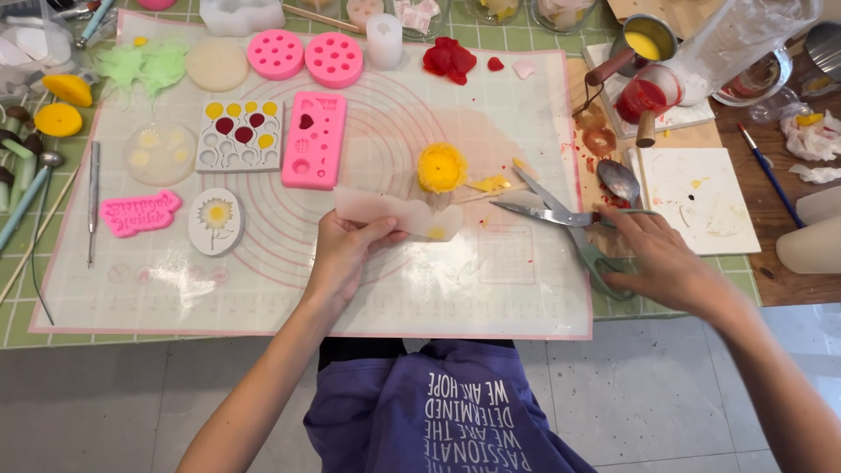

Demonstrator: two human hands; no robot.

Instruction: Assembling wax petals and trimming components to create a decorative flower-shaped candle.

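My left hand [343, 254] pinches a translucent white silicone mould [396, 213] with scalloped edges and a yellow smear, held just above the clear work mat [263, 280]. My right hand [661, 258] grips the green handles of a pair of scissors [561, 213], whose open blades lie on the mat pointing left. A yellow wax flower [441, 167] sits on the mat just beyond the mould, with yellow scraps [491, 184] beside it.
Pink moulds [314, 140], round pink moulds [305, 56], a white mould with coloured fillings [239, 134], red wax pieces [449, 60], a metal spoon [620, 180], small pots of red [644, 98] and yellow wax [646, 40], a white tile [701, 200] and a brush [771, 175] surround the mat.
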